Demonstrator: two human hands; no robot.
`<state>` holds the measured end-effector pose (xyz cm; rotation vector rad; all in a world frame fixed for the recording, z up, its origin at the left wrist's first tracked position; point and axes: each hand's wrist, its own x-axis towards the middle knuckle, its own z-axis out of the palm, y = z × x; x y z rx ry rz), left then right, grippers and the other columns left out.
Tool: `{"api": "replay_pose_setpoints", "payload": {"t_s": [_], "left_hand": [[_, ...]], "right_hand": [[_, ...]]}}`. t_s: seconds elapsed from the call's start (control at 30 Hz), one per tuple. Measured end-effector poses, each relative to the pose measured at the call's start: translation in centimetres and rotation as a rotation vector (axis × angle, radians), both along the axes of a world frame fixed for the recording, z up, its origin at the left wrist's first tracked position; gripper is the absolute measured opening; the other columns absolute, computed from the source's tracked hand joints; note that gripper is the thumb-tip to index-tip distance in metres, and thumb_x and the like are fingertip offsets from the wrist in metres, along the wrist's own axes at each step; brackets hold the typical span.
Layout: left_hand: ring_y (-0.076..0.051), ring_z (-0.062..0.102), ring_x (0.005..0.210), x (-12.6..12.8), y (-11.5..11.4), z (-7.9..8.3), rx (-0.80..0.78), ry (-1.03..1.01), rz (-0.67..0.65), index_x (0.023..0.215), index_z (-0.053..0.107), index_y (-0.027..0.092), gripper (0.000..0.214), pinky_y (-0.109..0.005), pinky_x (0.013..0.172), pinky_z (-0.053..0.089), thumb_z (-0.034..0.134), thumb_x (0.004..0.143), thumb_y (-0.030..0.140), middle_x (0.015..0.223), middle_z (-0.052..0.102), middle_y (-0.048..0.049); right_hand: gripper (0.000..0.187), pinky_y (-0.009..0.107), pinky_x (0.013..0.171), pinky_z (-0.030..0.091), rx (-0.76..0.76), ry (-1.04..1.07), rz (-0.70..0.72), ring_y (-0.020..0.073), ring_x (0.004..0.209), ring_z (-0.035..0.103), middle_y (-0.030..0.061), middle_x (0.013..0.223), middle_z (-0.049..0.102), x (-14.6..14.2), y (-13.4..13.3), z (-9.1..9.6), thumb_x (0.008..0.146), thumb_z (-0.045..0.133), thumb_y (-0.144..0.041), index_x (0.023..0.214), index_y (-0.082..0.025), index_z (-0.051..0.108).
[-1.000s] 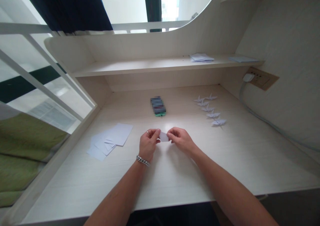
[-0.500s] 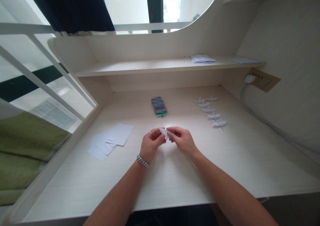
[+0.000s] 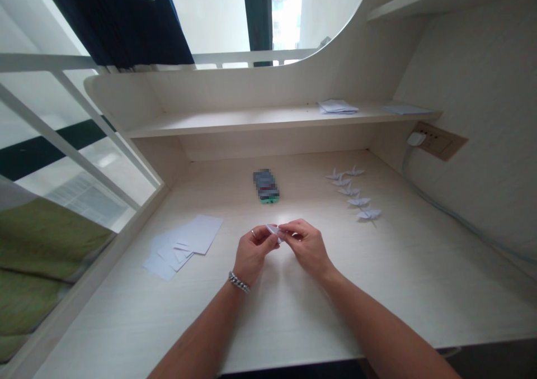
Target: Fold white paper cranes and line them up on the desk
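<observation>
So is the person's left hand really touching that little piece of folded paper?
Touching. The head view shows the folded paper pinched in the left hand, with no gap between thumb and paper.

I count my two hands (image 3: pixel 252 255), one small folded paper (image 3: pixel 274 232), six paper birds (image 3: pixel 369 215), one ring (image 3: pixel 253 233), one bracelet (image 3: pixel 239 282), one plug (image 3: pixel 416 139) (the overlapping loose sheets (image 3: pixel 203 233) defeat my counting)

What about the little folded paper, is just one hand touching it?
No, the left hand and right hand both touch the folded paper.
</observation>
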<state>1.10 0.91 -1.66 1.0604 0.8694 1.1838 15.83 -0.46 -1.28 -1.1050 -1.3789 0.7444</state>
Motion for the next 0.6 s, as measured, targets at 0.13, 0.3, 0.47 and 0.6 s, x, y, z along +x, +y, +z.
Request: {"api": "replay_pose_setpoints", "payload": {"t_s": [0.13, 0.3, 0.47, 0.6], "left_hand": [[-0.013, 0.064, 0.074, -0.04, 0.04, -0.10, 0.002, -0.006, -0.003, 0.094, 0.072, 0.015, 0.030, -0.023, 0.067, 0.053, 0.079, 0.068, 0.028, 0.083, 0.073, -0.0047], [-0.013, 0.064, 0.073, 0.08, 0.07, 0.13, 0.003, 0.011, 0.004, 0.093, 0.072, 0.015, 0.030, -0.022, 0.066, 0.053, 0.080, 0.067, 0.029, 0.082, 0.073, -0.0049], [-0.014, 0.064, 0.076, -0.01, 0.10, 0.18, 0.013, 0.046, -0.001, 0.092, 0.072, 0.014, 0.030, -0.024, 0.068, 0.053, 0.080, 0.068, 0.030, 0.089, 0.072, -0.0068], [-0.012, 0.062, 0.070, -0.09, 0.16, 0.01, 0.027, 0.060, -0.040, 0.094, 0.071, 0.014, 0.031, -0.024, 0.067, 0.053, 0.079, 0.069, 0.030, 0.084, 0.071, -0.0055]], "right_hand": [[0.013, 0.028, 0.066, 0.050, 0.001, -0.024, -0.012, 0.0168, 0.077, 0.063, 0.0053, 0.085, 0.065, -0.03, -0.09, -0.07, 0.080, 0.067, -0.022, 0.090, -0.022, 0.075], [0.010, 0.028, 0.066, 0.051, -0.017, -0.001, 0.003, 0.0161, 0.073, 0.063, 0.0047, 0.084, 0.066, -0.13, -0.30, 0.11, 0.079, 0.068, -0.023, 0.086, -0.020, 0.074], [0.010, 0.028, 0.065, 0.053, -0.086, 0.046, 0.060, 0.0165, 0.073, 0.063, 0.0046, 0.083, 0.066, -0.16, -0.34, 0.28, 0.078, 0.069, -0.026, 0.082, -0.017, 0.069], [0.010, 0.027, 0.063, 0.053, -0.117, 0.071, 0.132, 0.0168, 0.075, 0.063, 0.0036, 0.083, 0.066, -0.11, -0.21, 0.20, 0.081, 0.065, -0.027, 0.086, -0.018, 0.064]]}}
